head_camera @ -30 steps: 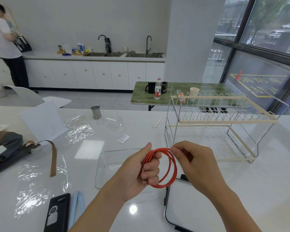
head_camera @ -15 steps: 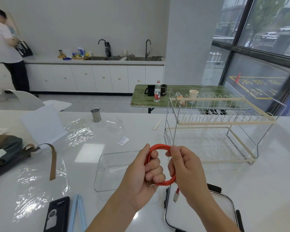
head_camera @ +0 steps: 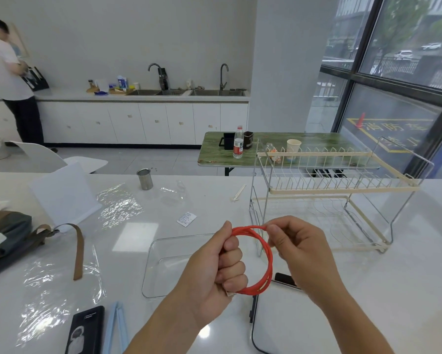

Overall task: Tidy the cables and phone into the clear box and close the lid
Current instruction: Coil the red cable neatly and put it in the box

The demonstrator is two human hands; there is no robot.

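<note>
A red cable [head_camera: 267, 254] is wound into a round coil, held in the air above the table. My left hand [head_camera: 220, 272] grips the coil's left side in a fist, and a plug end pokes out below the fingers. My right hand [head_camera: 299, 249] pinches the top of the coil between thumb and finger. Under and behind my left hand lies the clear box [head_camera: 161, 267], open and with nothing in it. Its lid [head_camera: 273, 333], with a black rim, lies flat under my right forearm. A black phone [head_camera: 86, 330] lies at the near left edge.
A cream wire dish rack [head_camera: 327, 200] stands right of the box. A bag with a brown strap [head_camera: 78, 251] and crinkled plastic film [head_camera: 54, 284] lie at left, a metal cup [head_camera: 145, 178] further back. Light blue sticks [head_camera: 115, 328] lie beside the phone. A person stands at the far counter.
The loop has been wound bigger again and raised a little; the loose plug that hung below my right hand half a second ago is now tucked by my left fist.
</note>
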